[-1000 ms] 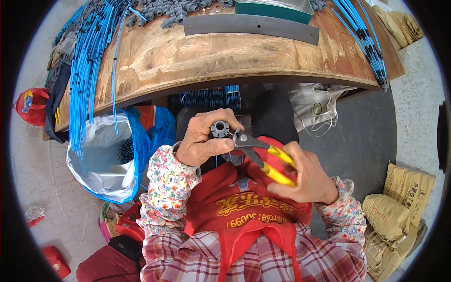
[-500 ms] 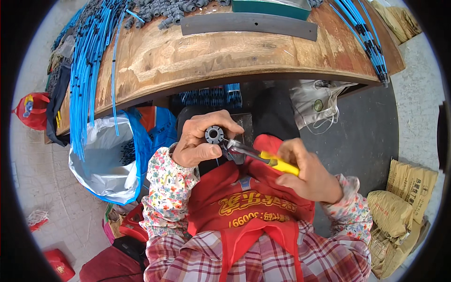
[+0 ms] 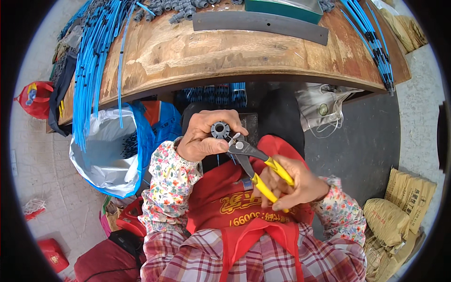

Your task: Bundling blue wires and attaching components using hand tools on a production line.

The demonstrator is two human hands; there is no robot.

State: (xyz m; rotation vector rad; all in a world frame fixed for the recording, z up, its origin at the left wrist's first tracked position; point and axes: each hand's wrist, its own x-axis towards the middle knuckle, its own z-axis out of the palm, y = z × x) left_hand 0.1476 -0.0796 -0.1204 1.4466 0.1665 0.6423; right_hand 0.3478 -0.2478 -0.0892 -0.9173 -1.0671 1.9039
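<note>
My left hand (image 3: 199,141) is closed round a grey ring-shaped plastic fitting (image 3: 220,130), its slotted round end facing up between thumb and fingers. Pliers (image 3: 253,151) with dark metal arms and yellow grips are held in my right hand (image 3: 297,184), lower and to the right. Their handles stand spread apart. The jaws' tip sits right beside the fitting, close to my left thumb and fingertips; whether it bites on anything cannot be made out. Thin blue strands (image 3: 218,159) hang just below my left hand.
Ahead curves a wooden table (image 3: 211,56) with bundled blue ties (image 3: 94,75), grey fittings (image 3: 181,10), a flat grey bar (image 3: 260,26) and a green tray (image 3: 284,10). An open blue-and-white bag (image 3: 101,160) stands at left. Tan sacks (image 3: 390,221) lie at right.
The pliers' handles have spread, and my right hand has moved lower, tilting the pliers more steeply. My left hand keeps its hold on the fitting. The whole view has shifted slightly.
</note>
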